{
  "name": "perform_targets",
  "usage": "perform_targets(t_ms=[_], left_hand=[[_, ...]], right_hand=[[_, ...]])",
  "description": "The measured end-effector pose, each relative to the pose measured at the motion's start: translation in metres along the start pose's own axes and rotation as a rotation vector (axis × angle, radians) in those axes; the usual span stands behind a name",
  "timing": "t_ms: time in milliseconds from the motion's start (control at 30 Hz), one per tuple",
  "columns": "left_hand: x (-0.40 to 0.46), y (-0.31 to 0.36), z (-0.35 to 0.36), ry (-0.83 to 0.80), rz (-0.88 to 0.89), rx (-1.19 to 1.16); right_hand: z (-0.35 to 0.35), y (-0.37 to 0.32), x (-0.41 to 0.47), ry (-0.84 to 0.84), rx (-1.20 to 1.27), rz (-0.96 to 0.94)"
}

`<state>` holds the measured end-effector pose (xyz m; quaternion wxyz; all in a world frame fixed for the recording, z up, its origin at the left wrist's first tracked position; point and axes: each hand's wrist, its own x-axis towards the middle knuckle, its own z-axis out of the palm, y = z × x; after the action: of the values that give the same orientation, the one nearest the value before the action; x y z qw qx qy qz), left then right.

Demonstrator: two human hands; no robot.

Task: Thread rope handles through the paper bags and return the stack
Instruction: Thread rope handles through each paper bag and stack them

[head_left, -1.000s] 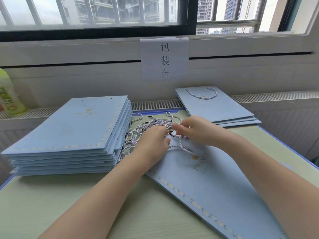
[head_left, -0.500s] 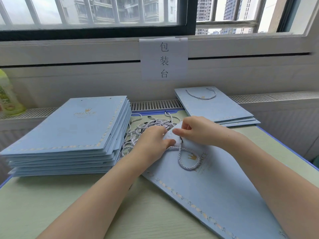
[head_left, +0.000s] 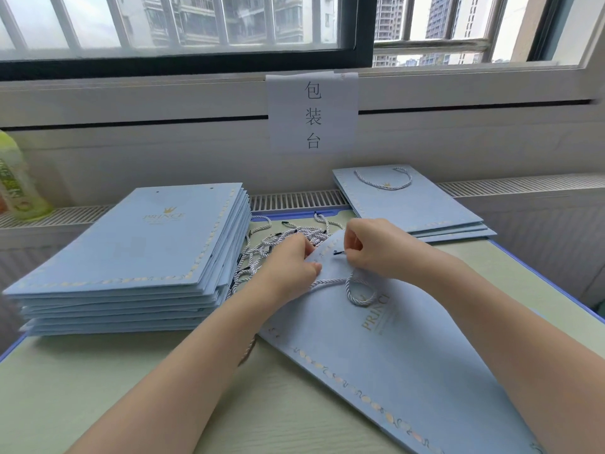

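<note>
A flat light-blue paper bag (head_left: 386, 355) lies slanted on the table in front of me. My left hand (head_left: 289, 267) grips its upper edge, thumb on top. My right hand (head_left: 370, 249) pinches the black tip of a white twisted rope (head_left: 358, 291), close to a hole near the bag's top. The rope loops loosely across the bag's face. Behind my hands lies a pile of loose rope handles (head_left: 278, 240). A tall stack of bags without handles (head_left: 131, 257) stands at the left. A small stack of bags with handles (head_left: 409, 204) lies at the back right.
A green bottle (head_left: 16, 181) stands on the sill at the far left. A paper sign (head_left: 312, 114) is taped to the wall below the window. The pale green table (head_left: 98, 388) has a blue edge at the right.
The rope, bunched under my hands a second ago, now trails in a loop over the bag. My right hand has lifted slightly and holds the rope tip near the bag's top edge.
</note>
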<state>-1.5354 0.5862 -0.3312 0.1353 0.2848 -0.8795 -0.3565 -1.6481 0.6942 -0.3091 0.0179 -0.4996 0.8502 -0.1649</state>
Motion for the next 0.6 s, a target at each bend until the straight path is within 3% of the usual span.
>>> perform_targets(t_ms=[267, 600], left_hand=[[-0.003, 0.007, -0.021, -0.127, -0.176, -0.343], [-0.003, 0.003, -0.026, -0.133, -0.184, -0.475]], right_hand=[[0.000, -0.003, 0.000, 0.083, 0.005, -0.137], [0.006, -0.006, 0.004, 0.205, -0.010, -0.316]])
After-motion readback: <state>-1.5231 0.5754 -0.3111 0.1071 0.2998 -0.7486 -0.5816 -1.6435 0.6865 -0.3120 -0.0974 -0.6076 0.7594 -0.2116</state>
